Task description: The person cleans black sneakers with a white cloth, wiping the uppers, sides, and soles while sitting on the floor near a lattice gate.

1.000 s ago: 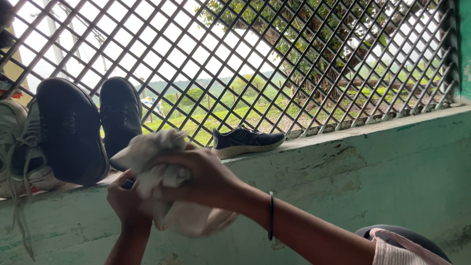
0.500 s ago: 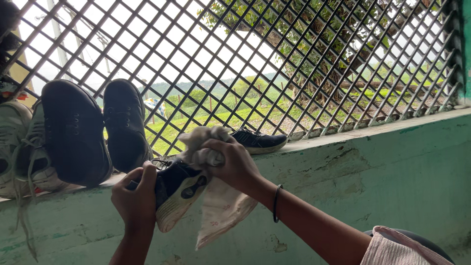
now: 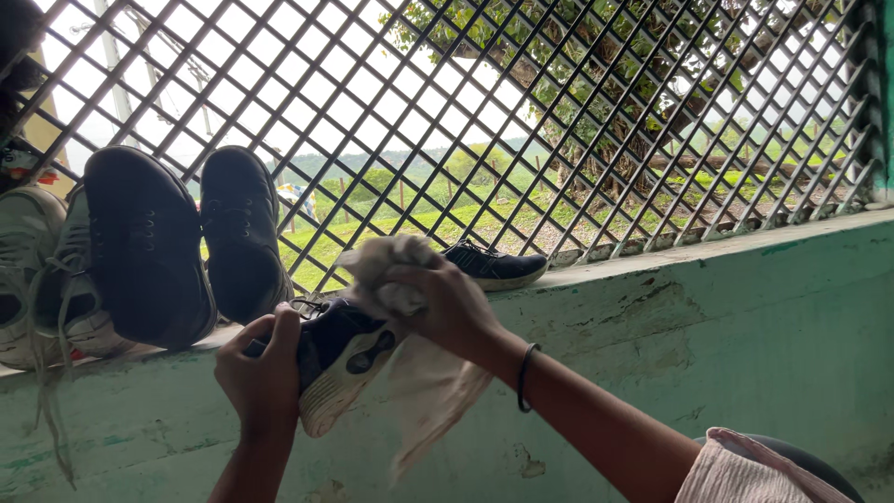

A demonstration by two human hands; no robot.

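My left hand (image 3: 256, 373) grips a dark navy sneaker with a whitish sole (image 3: 340, 359), held up in front of the green wall. My right hand (image 3: 447, 303) presses a crumpled white cloth (image 3: 414, 373) against the top of that sneaker; the cloth's tail hangs down below my wrist. A black bangle circles my right wrist. The matching navy sneaker (image 3: 498, 265) lies on the ledge just behind my right hand.
Two black shoes (image 3: 186, 242) lean upright against a black diamond-mesh grille (image 3: 559, 112) on the concrete ledge (image 3: 708, 247). Pale laced sneakers (image 3: 37, 279) stand at the far left. Below runs a worn green wall (image 3: 726, 345). Trees and grass lie beyond the grille.
A second ago the cloth covered the held sneaker; my right hand then slid it up toward the shoe's top, baring the side and sole. Since half a second ago, little has shifted.
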